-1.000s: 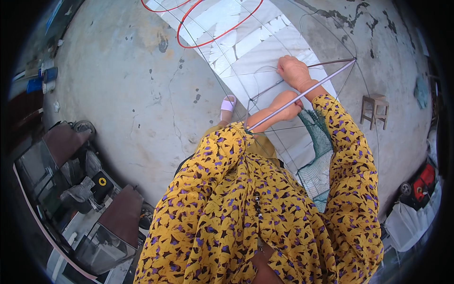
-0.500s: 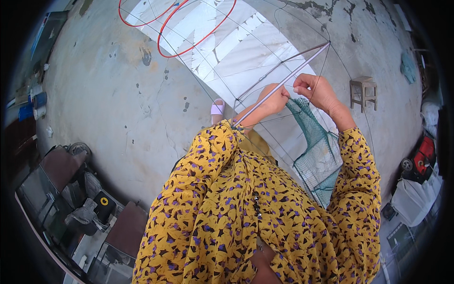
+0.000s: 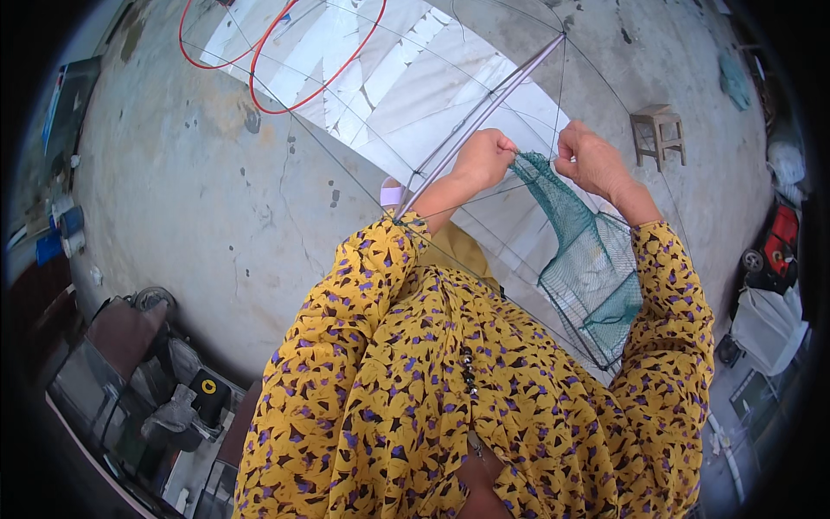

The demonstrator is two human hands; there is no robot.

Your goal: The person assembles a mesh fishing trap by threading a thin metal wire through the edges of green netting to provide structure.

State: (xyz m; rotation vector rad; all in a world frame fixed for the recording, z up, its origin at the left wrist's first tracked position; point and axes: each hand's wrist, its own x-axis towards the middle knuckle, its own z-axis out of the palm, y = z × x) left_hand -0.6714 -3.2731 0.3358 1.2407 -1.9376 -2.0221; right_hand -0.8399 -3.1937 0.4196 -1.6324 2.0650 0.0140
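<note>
My left hand point(image 3: 486, 159) pinches the narrow gathered top of a green mesh net point(image 3: 595, 268), which hangs down to the right in front of my body. Just right of it, my right hand point(image 3: 598, 161) is raised with thumb and finger pressed together; whatever they hold is too fine to make out. A pale purple rod point(image 3: 510, 86) slants across my left forearm, joined to a frame of thin dark cords. Red hoops point(image 3: 275, 112) hang among those cords at the upper left.
Below the cords lies a long white sheet point(image 3: 406, 104) on the concrete floor point(image 3: 207, 190). A small wooden stool point(image 3: 659, 134) stands to the right. A lilac slipper point(image 3: 392, 194) shows by my left forearm. Chairs and clutter point(image 3: 130, 333) line the lower left; a red-and-black wheeled thing point(image 3: 778, 251) sits far right.
My hands have moved apart, the right one drawing away from the net's top. The rod and red hoops have shifted left in view, and the net hangs more spread out.
</note>
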